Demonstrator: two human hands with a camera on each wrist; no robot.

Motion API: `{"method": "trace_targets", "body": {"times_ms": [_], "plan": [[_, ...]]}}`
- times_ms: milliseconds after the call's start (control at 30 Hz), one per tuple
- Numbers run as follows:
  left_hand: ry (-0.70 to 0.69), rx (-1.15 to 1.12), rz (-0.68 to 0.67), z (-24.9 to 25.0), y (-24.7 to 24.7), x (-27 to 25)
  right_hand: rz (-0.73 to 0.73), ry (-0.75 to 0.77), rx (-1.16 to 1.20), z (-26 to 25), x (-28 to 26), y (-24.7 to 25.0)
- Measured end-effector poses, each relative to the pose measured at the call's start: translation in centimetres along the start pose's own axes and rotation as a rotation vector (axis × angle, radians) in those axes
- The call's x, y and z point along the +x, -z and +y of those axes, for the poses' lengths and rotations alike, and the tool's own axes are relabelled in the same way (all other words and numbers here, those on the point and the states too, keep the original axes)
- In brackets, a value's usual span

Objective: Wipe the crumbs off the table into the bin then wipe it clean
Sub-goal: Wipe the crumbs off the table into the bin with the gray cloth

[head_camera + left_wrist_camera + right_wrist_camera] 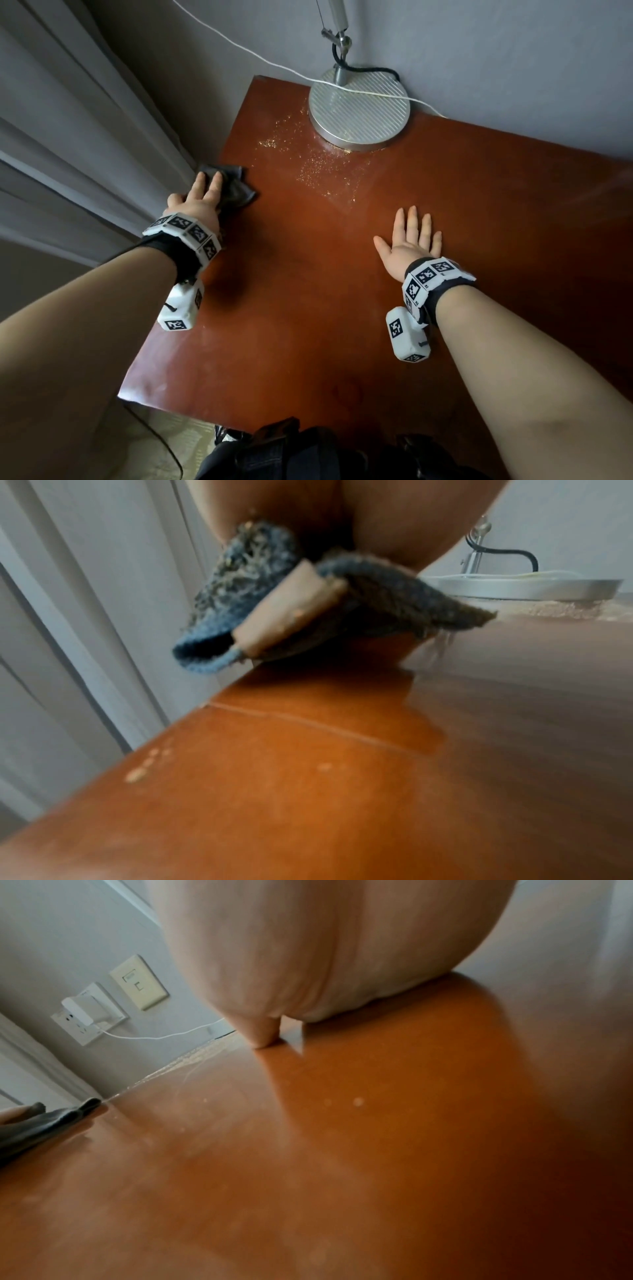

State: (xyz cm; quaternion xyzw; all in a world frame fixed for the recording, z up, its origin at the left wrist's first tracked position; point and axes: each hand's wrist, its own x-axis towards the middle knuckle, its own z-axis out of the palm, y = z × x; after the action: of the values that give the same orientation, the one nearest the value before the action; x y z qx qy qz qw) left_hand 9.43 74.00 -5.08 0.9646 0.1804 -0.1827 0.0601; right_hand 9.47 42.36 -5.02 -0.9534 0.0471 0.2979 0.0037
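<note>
Fine golden crumbs (pixel 322 168) lie scattered on the red-brown table (pixel 308 308), from the left of the lamp base toward the middle. At the table's left edge my left hand (pixel 202 192) lies on a dark grey cloth (pixel 236 185) with its fingers stretched over it. In the left wrist view the cloth (pixel 394 601) folds round my thumb (pixel 291 610); part of it hangs past the edge with crumbs stuck to it. My right hand (pixel 411 236) rests flat and open on the table, right of the crumbs, holding nothing. No bin is in view.
A round ribbed metal lamp base (pixel 359 109) stands at the back of the table, with crumbs against its front rim (pixel 565 610). A white cable (pixel 239 48) crosses it. A grey curtain (pixel 68 137) hangs close beside the left edge. A wall socket with a charger (pixel 85 1012) sits behind.
</note>
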Motion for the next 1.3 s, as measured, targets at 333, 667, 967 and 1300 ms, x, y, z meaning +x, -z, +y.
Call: {"method": "trace_targets", "body": {"times_ms": [333,667,967,1300], "plan": [[-0.500,-0.085,0.074,10.8,0.7,-3.1,0.025,0.008,0.021,0.2,0.1,-0.3],[-0.471,0.329,-0.208,13.0,1.6,0.4,-0.013,0.017,0.045,0.2,0.3,-0.2],[-0.006,0.024,-0.155,3.6,3.6,4.8,0.085,-0.095,0.380,-1.9,4.8,6.9],[-0.341,0.287,-0.100,5.6,3.4,2.5,0.085,-0.226,0.235,-4.9,9.3,6.5]]}}
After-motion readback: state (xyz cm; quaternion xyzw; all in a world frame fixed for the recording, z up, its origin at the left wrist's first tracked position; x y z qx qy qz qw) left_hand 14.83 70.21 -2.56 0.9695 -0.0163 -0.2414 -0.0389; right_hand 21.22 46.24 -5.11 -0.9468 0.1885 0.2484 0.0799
